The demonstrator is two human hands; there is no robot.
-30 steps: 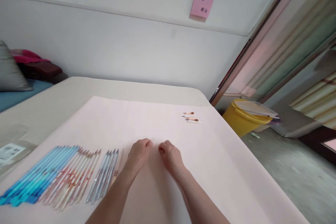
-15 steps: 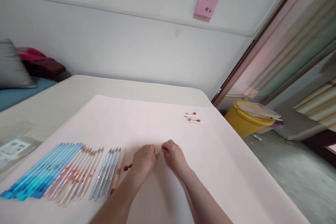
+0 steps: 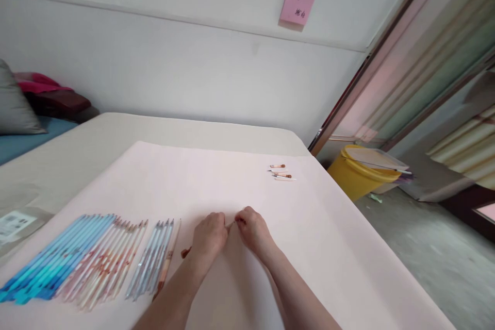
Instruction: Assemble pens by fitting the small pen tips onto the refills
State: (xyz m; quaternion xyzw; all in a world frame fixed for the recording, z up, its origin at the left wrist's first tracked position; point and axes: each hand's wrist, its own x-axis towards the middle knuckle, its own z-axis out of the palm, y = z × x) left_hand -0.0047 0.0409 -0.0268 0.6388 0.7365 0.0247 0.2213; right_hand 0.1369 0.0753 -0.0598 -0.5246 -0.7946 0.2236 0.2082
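Observation:
My left hand (image 3: 211, 234) is closed around a pen whose brown end (image 3: 186, 252) sticks out behind the wrist. The pen's pale tip (image 3: 231, 225) shows between the two hands. Close beside it, my right hand (image 3: 251, 227) is closed in a pinch at the tip; what its fingers hold is too small and hidden to make out. Left of my left arm lies a peach and brown pen (image 3: 168, 255), next to several clear grey pens (image 3: 150, 258). Further left are several white pens with reddish patterns (image 3: 110, 263) and several blue pens (image 3: 58, 255), side by side in rows.
Several small pen parts (image 3: 281, 172) lie toward the back right of the white table sheet (image 3: 204, 175). A clear plastic bag with a label (image 3: 17, 224) is at the left edge. Beyond the table's right side stands a yellow bin (image 3: 350, 175). A wall (image 3: 174, 67) rises behind.
The view has shifted slightly to the right. Both hands stay close together at the pen tip, and less of the pen's brown end shows behind my left wrist.

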